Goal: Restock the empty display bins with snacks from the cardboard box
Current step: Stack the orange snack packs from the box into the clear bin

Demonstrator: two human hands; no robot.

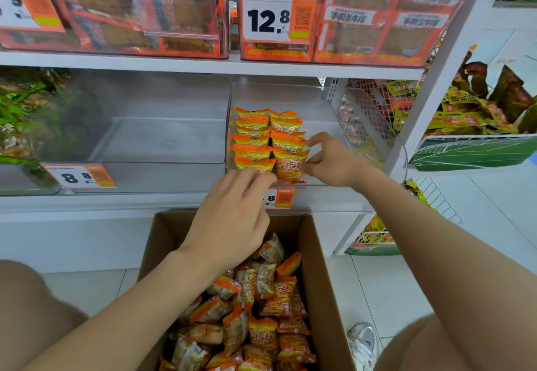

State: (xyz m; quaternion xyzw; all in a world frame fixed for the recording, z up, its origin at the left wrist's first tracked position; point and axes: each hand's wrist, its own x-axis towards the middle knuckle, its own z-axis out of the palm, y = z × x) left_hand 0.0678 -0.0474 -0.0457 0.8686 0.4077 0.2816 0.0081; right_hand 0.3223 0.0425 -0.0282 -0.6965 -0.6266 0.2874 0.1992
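Up top, a big 12.8 price tag (267,16) fronts rows of orange-red packs (377,21) on the upper shelf (174,61). Lower left, an 8.8 tag (80,176), with green packets (17,103) beyond it. Over on the right, a wire basket (369,103) and yellow packets (465,109) heaped nearby. Down on the tiled floor (392,283), a white sneaker (361,341).

Bright, flat shop light poured over everything, with no hard shadows anywhere. Only soft shade sat beneath the shelf (174,64) edge and down inside the cardboard box (319,269). Pale glare washed the front of the clear bin (162,141), milky and hazy. The centre was crisp: the price tag (267,19) digits and the orange packets (287,141) read cleanly. Out at the left edge the green packets (17,109) smeared into blur. Wide-angle bend showed too, the white post (436,80) leaning hard, the left hand (229,222) looming large and slightly soft.
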